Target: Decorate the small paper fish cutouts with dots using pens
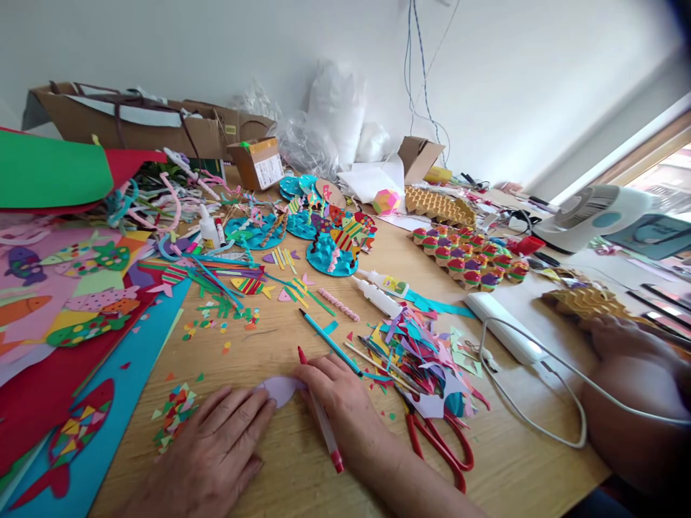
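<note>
A lilac paper fish shape [281, 391] lies on the table between my hands. My left hand [227, 432] rests flat, its outstretched fingertips on the fish's left end. Between the thumb and fingers of my right hand [345, 403] is a red felt-tip pen [324, 424], slanting with its upper end away from me; this hand is at the fish's right end. Beside my left hand sits a small pile of coloured paper bits [175, 414]. Red-handled scissors [440, 446] lie to the right of my right forearm, their blades partly under paper scraps [426, 352].
Decorated paper fish [80, 432] lie on coloured sheets at left. Glue bottles [378, 296], blue craft pieces [332, 259] and painted egg trays [469, 255] stand farther back. A white power strip [507, 327] trails a cable at right, near another person's arm [631, 381].
</note>
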